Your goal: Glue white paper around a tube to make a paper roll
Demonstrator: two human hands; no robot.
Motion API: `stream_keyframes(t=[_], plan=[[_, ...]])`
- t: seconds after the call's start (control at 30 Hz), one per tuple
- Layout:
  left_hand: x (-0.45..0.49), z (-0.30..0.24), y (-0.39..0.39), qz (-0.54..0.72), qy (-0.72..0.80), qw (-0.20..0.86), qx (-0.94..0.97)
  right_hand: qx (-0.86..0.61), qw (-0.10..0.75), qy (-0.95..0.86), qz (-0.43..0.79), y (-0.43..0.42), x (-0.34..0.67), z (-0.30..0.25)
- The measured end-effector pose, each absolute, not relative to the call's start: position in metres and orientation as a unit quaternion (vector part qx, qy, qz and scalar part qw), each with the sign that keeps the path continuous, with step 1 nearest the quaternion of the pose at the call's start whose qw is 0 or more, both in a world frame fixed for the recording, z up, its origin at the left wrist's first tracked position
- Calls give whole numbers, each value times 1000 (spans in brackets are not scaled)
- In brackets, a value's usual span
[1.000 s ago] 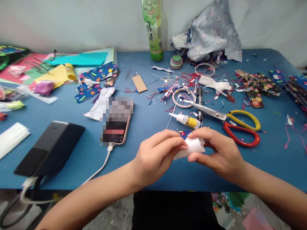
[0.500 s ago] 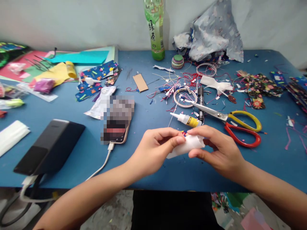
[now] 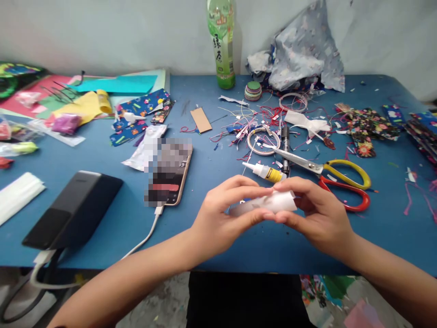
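Observation:
A small white roll (image 3: 262,206), perhaps paper or thin cloth, is held between my two hands just above the front of the blue table. My left hand (image 3: 221,214) pinches it from the left, thumb below and fingers above. From the right, my right hand (image 3: 316,212) grips it the same way, and the roll's end shows beside the palm. A bit of coloured print peeks out behind my left fingers. Right behind the hands lie a glue bottle (image 3: 266,172) with a yellow label, a black marker (image 3: 285,148) and scissors (image 3: 305,165) with yellow and red handles.
A phone (image 3: 169,173) on a cable and a black power bank (image 3: 73,209) lie to the left. Farther back are tape rolls (image 3: 264,140), thread scraps, a tan card (image 3: 201,120), a green tea bottle (image 3: 223,50) and crumpled grey cloth (image 3: 300,50). Floral fabric pieces (image 3: 370,125) lie right.
My left fingers have stretched out along the white roll, and its left part now lies between finger and thumb. The roll looks narrower and smoother. The view has shifted slightly.

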State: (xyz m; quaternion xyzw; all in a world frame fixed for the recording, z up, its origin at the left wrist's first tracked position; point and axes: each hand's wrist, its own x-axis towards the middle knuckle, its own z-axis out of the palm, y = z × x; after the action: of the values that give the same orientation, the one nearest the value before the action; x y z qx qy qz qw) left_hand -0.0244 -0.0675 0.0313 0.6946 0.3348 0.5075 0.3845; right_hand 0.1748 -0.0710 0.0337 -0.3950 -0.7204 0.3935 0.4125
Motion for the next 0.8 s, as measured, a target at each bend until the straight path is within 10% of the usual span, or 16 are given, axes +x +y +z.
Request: stream_keyframes(t=[0.3,0.8], plan=[[-23,34,-70,495,339,285,748,-375,386,-777,327,-72,173,36],[-21,35,-73,414,429,473,648,-364,335,-785,373,-70,174,36]])
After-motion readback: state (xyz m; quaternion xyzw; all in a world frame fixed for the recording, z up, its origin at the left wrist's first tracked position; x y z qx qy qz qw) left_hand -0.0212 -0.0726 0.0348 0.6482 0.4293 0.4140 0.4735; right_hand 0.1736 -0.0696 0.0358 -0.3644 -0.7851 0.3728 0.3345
